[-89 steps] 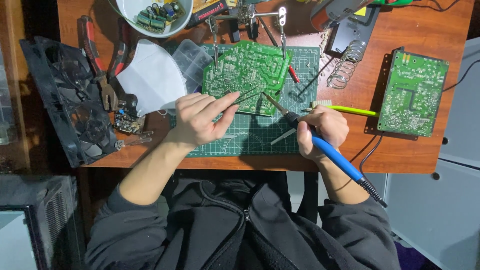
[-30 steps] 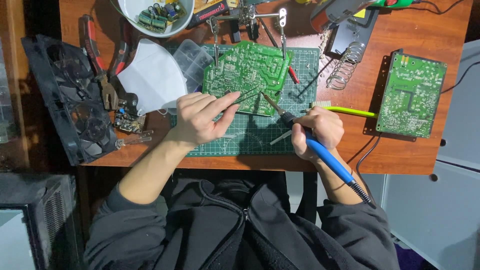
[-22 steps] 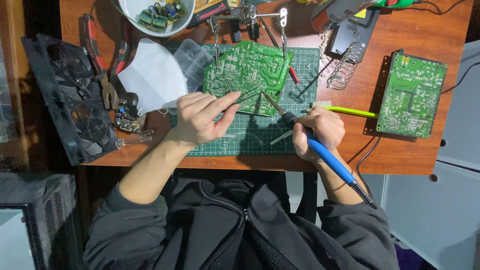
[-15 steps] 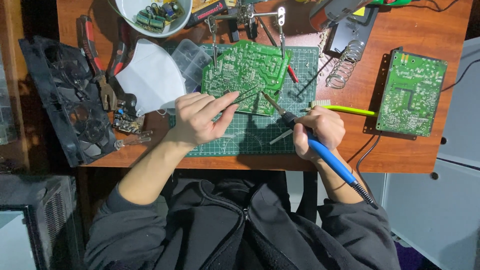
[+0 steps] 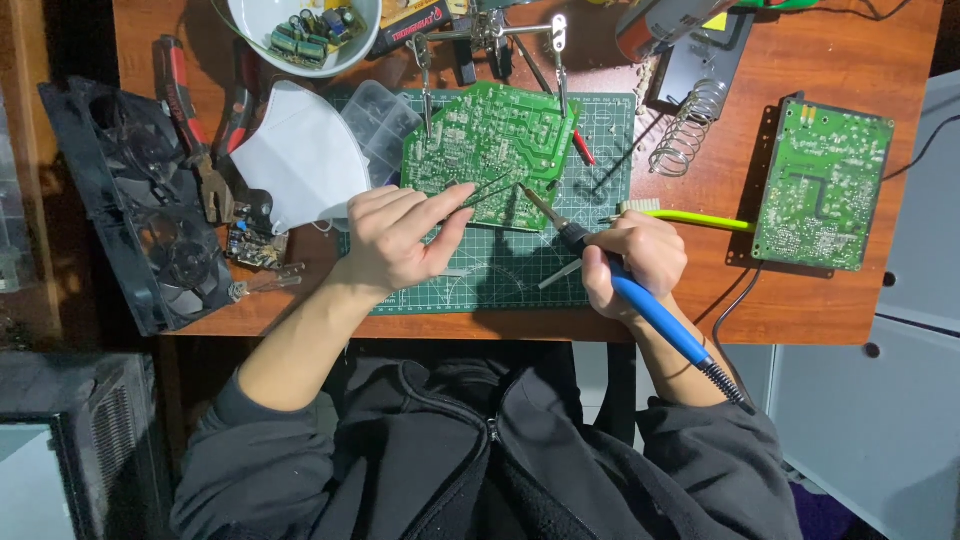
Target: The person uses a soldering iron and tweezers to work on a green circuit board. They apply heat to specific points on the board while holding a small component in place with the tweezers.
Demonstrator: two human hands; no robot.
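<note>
The green circuit board (image 5: 492,152) sits at the centre of the wooden table (image 5: 860,300), raised solder side up above the green cutting mat (image 5: 510,270). Two clips of the helping-hand stand (image 5: 487,30), at 12 o'clock from the board, grip its far edge. This mounting probably keeps the board fixed and tilted toward the person so that both hands remain free for tools.

The left hand (image 5: 392,240), at 7 o'clock from the board, is closed narrowly on a pair of tweezers (image 5: 480,192). The tweezer tips reach the board's near edge. The heel of the hand appears to rest on the mat, probably for steadiness.

The right hand (image 5: 635,258), at 4 o'clock from the board, is wrapped in a pen grip around the blue-handled soldering iron (image 5: 620,285). The iron's tip meets the board just beside the tweezer tips, so both tools converge on one spot. The iron's cable runs back toward the person's sleeve at 5 o'clock.

Containers:
- A white bowl (image 5: 300,62) at 11 o'clock from the board holds loose electronic parts, among them green cylindrical capacitors.
- A clear compartment box (image 5: 385,120) lies just beside the board's left edge; its contents cannot be made out.
- A coiled iron holder (image 5: 685,130) at 2 o'clock stands empty, well apart from the board but within reach of the right hand.

A second green circuit board (image 5: 822,185) lies at 3 o'clock. A white face mask (image 5: 300,160) and red-handled pliers (image 5: 190,130) lie at 9 o'clock.
</note>
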